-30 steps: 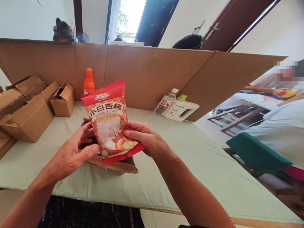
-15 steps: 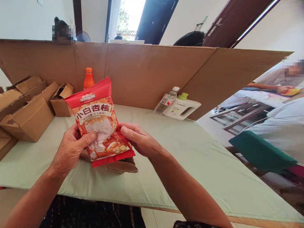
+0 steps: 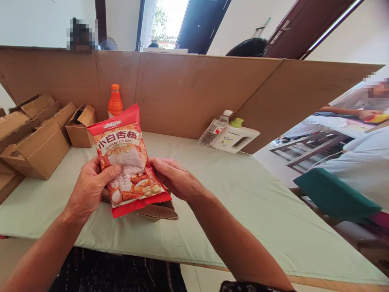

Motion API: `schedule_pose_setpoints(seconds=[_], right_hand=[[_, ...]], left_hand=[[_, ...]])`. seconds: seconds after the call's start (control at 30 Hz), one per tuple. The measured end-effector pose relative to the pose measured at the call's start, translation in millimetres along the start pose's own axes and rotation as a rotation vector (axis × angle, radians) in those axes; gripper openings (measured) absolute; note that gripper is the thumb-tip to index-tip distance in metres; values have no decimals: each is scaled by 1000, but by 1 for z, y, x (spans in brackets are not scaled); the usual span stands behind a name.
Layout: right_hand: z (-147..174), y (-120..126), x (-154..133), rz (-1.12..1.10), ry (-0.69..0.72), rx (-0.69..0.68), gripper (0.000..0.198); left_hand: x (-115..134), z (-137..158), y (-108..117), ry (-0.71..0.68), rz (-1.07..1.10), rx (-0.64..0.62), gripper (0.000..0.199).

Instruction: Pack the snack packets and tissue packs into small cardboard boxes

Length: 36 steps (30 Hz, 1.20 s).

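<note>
A red snack bag (image 3: 142,187) with Chinese lettering is held up tilted in front of me, a pale, crinkled patch across its front. My left hand (image 3: 88,186) is closed on its left side, thumb pressed over the front and fingers hidden behind. At the right edge of the bag is my right hand (image 3: 176,176), with thumb and curled fingers pinching that edge; its fingertips are partly hidden and slightly blurred. Below the bag is an open cardboard box (image 3: 161,211), mostly covered by the bag.
Several cardboard boxes (image 3: 45,146) stand at the left. An orange bottle (image 3: 115,101), a clear plastic bottle (image 3: 214,129) and a white jug (image 3: 231,138) stand against the cardboard partition (image 3: 194,89). A green cloth (image 3: 243,202) covers the table. Other people sit beyond and at the right.
The bag has tipped a little more upright, its top slightly lower. My right hand has shifted slightly along its right edge. The camera view has moved a little.
</note>
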State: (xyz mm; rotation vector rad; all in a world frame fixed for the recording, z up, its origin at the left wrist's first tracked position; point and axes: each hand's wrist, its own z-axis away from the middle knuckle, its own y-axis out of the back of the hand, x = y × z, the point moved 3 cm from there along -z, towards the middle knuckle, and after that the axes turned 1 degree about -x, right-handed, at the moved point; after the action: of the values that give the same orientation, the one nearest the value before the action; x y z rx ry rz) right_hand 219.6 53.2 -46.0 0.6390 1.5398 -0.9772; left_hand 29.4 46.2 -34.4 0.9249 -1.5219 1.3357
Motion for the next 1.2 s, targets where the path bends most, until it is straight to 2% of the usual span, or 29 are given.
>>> schedule_pose_setpoints(seconds=[0.33,0.5,0.6,0.7,0.83,0.93,1.03,1.1,1.2], right_hand=[[-3,-6,2,-35,-1,-28,61],[-5,-17,-6,33,133,-33,67],[-7,-21,-4,50,187,35,59],[-8,-24,3,-16,210,59,46],[-7,-21,6,-93,185,83,46],[-4,-5,-5,-106,206,212,48],[3,23,-25,-137,405,485,45],[7,37,-35,-134,526,617,43],[6,43,-34,-53,457,610,46]], left_hand=[[-1,-1,-2,52,53,10,63],[4,7,-4,-89,-163,27,52],[10,13,-7,-155,-278,39,47],[11,16,-8,-165,-298,-12,48],[11,18,-4,-200,-356,-125,48],[10,19,2,-195,-420,-133,50],[11,21,8,-199,-569,-74,51],[12,22,8,-195,-680,-68,52],[14,22,6,-162,-825,-118,55]])
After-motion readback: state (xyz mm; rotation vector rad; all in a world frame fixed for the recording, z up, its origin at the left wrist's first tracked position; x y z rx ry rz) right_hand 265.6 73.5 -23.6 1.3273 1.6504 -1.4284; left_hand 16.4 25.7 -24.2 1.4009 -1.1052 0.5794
